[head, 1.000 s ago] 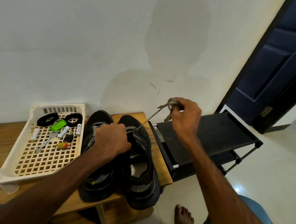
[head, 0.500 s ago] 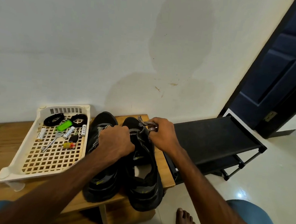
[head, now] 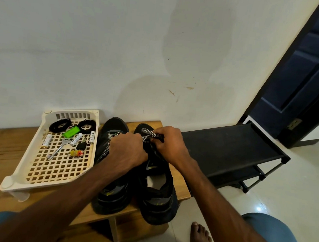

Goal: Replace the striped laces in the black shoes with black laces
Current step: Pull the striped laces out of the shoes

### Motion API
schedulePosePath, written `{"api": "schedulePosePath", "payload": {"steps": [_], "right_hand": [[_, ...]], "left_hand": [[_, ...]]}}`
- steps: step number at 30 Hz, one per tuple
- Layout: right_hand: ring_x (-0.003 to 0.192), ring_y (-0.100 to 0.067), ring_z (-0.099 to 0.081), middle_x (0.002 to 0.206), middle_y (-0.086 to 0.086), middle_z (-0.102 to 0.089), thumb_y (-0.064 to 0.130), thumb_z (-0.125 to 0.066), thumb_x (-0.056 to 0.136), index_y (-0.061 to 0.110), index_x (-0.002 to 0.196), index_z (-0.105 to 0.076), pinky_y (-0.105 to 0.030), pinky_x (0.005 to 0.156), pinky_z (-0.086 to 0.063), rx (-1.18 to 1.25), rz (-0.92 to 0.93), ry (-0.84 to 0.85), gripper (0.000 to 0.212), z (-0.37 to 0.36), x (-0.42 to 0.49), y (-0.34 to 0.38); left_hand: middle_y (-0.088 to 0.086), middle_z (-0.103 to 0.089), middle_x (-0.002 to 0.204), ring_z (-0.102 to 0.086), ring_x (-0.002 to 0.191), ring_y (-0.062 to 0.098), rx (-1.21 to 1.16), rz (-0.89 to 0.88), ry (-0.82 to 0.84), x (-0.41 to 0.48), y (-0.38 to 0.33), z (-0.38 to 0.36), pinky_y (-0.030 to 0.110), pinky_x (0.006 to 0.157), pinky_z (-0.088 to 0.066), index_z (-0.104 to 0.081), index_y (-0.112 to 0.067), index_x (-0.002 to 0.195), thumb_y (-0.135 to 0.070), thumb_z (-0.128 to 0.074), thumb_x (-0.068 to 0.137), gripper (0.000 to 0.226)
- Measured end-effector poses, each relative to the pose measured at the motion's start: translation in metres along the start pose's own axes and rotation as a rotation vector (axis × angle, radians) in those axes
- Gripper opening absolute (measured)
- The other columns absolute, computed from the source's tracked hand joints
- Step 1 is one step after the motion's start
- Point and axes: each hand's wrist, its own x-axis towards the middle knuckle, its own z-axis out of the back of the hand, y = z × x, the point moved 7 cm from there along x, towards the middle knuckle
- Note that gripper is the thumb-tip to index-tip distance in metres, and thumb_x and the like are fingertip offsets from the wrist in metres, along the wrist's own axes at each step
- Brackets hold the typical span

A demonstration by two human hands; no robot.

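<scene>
**Right hand pinching striped lace; left hand fisted on the shoes**

Right hand [head: 169, 144]: fingers curled, pinching a bunched striped lace [head: 152, 134] above the right shoe's toe end.
Left hand [head: 126, 152]: fingers curled over the gap between the shoes. I cannot tell what they hold.
Right shoe [head: 158, 205], left shoe [head: 110, 196]: black, side by side on the bench [head: 0, 147], toes to the wall. I see a striped lace threaded in the left shoe too.
Tray [head: 19, 175]: cream lattice, just left of the shoes. It holds:
- black laces [head: 60, 127], two coils at the far end
- green tag [head: 71, 133], no lettering I can read
- batteries [head: 47, 140], print too small to read
- key [head: 58, 149]

Rack [head: 228, 144]: black, right of the bench.
</scene>
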Motion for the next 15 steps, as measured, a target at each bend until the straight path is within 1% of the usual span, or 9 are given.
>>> {"api": "schedulePosePath", "payload": {"steps": [1, 3, 5, 6, 9, 11, 12, 13, 15], "right_hand": [[0.076, -0.014, -0.067, 0.086, 0.002, -0.074, 0.016, -0.069, 0.095, 0.021, 0.103, -0.08, -0.031, 0.07, -0.055, -0.004, -0.007, -0.02, 0.014, 0.0, 0.001, 0.0], [0.073, -0.016, -0.068, 0.082, -0.001, -0.075, 0.009, -0.07, 0.091, 0.02, 0.099, -0.082, -0.033, 0.066, -0.058, 0.003, -0.006, -0.052, 0.019, 0.003, 0.003, -0.001], [0.072, -0.02, -0.071, 0.081, -0.007, -0.077, 0.0, -0.068, 0.088, 0.015, 0.095, -0.083, -0.038, 0.067, -0.062, 0.042, 0.012, -0.097, 0.023, 0.009, 0.003, 0.0], [0.07, -0.02, -0.072, 0.081, -0.009, -0.077, -0.002, -0.068, 0.088, 0.012, 0.095, -0.083, -0.037, 0.066, -0.062, 0.069, 0.021, -0.135, 0.022, 0.015, 0.003, -0.001], [0.065, -0.003, -0.069, 0.087, -0.001, -0.079, -0.001, -0.07, 0.091, 0.011, 0.107, -0.08, -0.015, 0.058, -0.057, 0.196, -0.022, -0.329, 0.022, 0.046, 0.003, -0.011], [0.064, 0.007, -0.066, 0.083, 0.013, -0.072, 0.002, -0.072, 0.092, 0.009, 0.114, -0.077, -0.008, 0.058, -0.053, 0.308, -0.115, -0.545, 0.024, 0.077, 0.0, -0.029], [0.066, 0.01, -0.065, 0.083, 0.016, -0.069, 0.005, -0.073, 0.092, 0.009, 0.116, -0.076, -0.005, 0.059, -0.051, 0.355, -0.156, -0.654, 0.024, 0.091, -0.004, -0.038], [0.068, 0.011, -0.064, 0.085, 0.015, -0.069, 0.007, -0.074, 0.092, 0.008, 0.116, -0.076, -0.003, 0.061, -0.05, 0.39, -0.182, -0.739, 0.025, 0.101, -0.008, -0.045], [0.071, 0.012, -0.065, 0.089, 0.009, -0.072, 0.009, -0.074, 0.092, 0.007, 0.116, -0.076, -0.004, 0.062, -0.05, 0.459, -0.186, -0.813, 0.024, 0.107, -0.014, -0.05]], "left_hand": [[-0.005, -0.036, 0.065, -0.053, 0.075, 0.021, 0.002, 0.0, 0.002, 0.0, 0.0, 0.0, 0.031, 0.068, -0.039, -0.05, -0.022, 0.084, -0.04, -0.061, 0.086, 0.021], [-0.005, -0.039, 0.065, -0.05, 0.073, 0.02, 0.012, 0.004, 0.011, 0.0, 0.001, -0.001, 0.031, 0.068, -0.039, -0.052, -0.021, 0.084, -0.039, -0.062, 0.086, 0.021], [-0.004, -0.04, 0.066, -0.051, 0.073, 0.02, 0.04, 0.009, 0.037, 0.001, 0.002, -0.002, 0.031, 0.068, -0.041, -0.061, -0.02, 0.091, -0.039, -0.066, 0.085, 0.021], [-0.004, -0.041, 0.066, -0.051, 0.072, 0.02, 0.059, 0.012, 0.052, 0.001, 0.002, -0.002, 0.031, 0.067, -0.041, -0.064, -0.019, 0.095, -0.04, -0.067, 0.085, 0.024], [-0.004, -0.041, 0.066, -0.05, 0.073, 0.019, 0.115, 0.019, 0.079, 0.001, 0.002, -0.002, 0.032, 0.068, -0.04, -0.066, -0.018, 0.102, -0.042, -0.069, 0.086, 0.028], [-0.004, -0.04, 0.066, -0.049, 0.074, 0.018, 0.127, 0.023, 0.08, 0.001, 0.002, -0.003, 0.032, 0.068, -0.039, -0.066, -0.019, 0.103, -0.043, -0.069, 0.087, 0.029], [-0.004, -0.04, 0.066, -0.049, 0.074, 0.018, 0.125, 0.023, 0.077, 0.002, 0.002, -0.004, 0.032, 0.068, -0.039, -0.066, -0.019, 0.103, -0.043, -0.069, 0.087, 0.029], [-0.004, -0.04, 0.066, -0.049, 0.074, 0.018, 0.12, 0.022, 0.075, 0.002, 0.002, -0.005, 0.032, 0.068, -0.038, -0.065, -0.02, 0.102, -0.043, -0.069, 0.087, 0.028], [-0.004, -0.04, 0.066, -0.049, 0.073, 0.019, 0.107, 0.022, 0.076, 0.003, 0.003, -0.006, 0.032, 0.068, -0.038, -0.065, -0.02, 0.101, -0.042, -0.068, 0.087, 0.026]]}}
